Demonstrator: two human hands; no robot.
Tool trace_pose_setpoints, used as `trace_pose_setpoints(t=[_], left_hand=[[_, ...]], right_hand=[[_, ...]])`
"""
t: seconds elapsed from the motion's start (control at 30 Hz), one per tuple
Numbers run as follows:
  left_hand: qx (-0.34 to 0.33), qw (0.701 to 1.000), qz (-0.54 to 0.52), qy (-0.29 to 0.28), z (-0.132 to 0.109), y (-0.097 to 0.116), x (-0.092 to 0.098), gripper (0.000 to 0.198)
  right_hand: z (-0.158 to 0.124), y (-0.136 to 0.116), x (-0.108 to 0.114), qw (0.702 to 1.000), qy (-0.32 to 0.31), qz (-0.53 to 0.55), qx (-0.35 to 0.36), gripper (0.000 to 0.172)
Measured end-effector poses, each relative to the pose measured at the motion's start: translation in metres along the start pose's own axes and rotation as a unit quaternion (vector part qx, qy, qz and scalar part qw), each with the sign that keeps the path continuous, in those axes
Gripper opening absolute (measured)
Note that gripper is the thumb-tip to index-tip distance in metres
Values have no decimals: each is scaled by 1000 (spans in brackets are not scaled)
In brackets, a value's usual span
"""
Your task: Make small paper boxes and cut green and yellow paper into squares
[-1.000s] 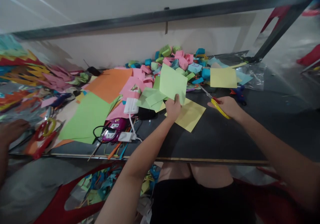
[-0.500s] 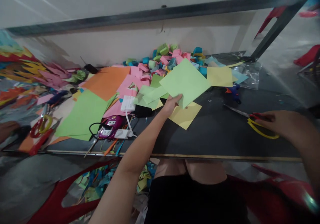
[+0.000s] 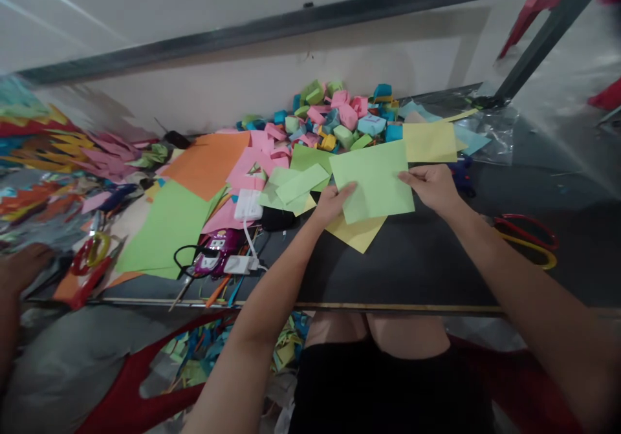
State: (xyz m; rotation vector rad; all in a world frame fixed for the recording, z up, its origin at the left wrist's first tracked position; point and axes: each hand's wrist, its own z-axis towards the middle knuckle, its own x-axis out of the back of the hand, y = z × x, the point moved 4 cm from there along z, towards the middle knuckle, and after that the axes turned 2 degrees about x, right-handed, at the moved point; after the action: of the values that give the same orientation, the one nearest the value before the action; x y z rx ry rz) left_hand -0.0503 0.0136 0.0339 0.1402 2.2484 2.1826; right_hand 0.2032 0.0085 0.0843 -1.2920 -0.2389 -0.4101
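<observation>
A light green paper square (image 3: 373, 180) is held up over the dark table. My left hand (image 3: 334, 202) pinches its lower left edge, and my right hand (image 3: 429, 185) grips its right edge between thumb and fingers. Beneath it, a yellow paper (image 3: 358, 234) lies on the table. Scissors with red and yellow handles (image 3: 530, 240) rest at the right, partly hidden by my right forearm. Behind the green square is a heap of folded paper pieces (image 3: 347, 116), pink, blue, green and yellow. Another yellow sheet (image 3: 429, 141) lies behind my right hand.
Orange (image 3: 213, 159) and green sheets (image 3: 167, 230) cover the left side. A purple power strip (image 3: 220, 251) with a white cable sits near the table's front edge. More scissors (image 3: 90, 259) and another person's hand (image 3: 24, 267) are at far left.
My right hand has let go of the scissors, which now lie on the table, and has moved left to take the green square's right edge. The square has turned so its edges are nearly level.
</observation>
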Motion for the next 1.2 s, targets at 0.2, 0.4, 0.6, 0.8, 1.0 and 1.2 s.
trace_pose_setpoints(t=[0.2,0.4,0.6,0.8,1.0,1.2], left_hand=[[-89,986,110,83,4,9,6,66],[-139,974,130,124,8,11,11,72],[-129,971,128,155,14,7,20,68],[-126,974,97,163,18,7,25,64],[-88,971,85,207,24,7,37,64],[-89,966,34,242,25,1,42,64]], right_hand=[[-10,21,-11,993,-69,79,-46,46],[-17,25,-15,988,-139,20,-68,45],[-22,26,-26,975,-194,49,-95,43],[-22,34,-33,970,-197,77,-117,33],[-28,26,-17,987,-118,13,-110,33],[-89,27,121,911,-27,-398,-107,30]])
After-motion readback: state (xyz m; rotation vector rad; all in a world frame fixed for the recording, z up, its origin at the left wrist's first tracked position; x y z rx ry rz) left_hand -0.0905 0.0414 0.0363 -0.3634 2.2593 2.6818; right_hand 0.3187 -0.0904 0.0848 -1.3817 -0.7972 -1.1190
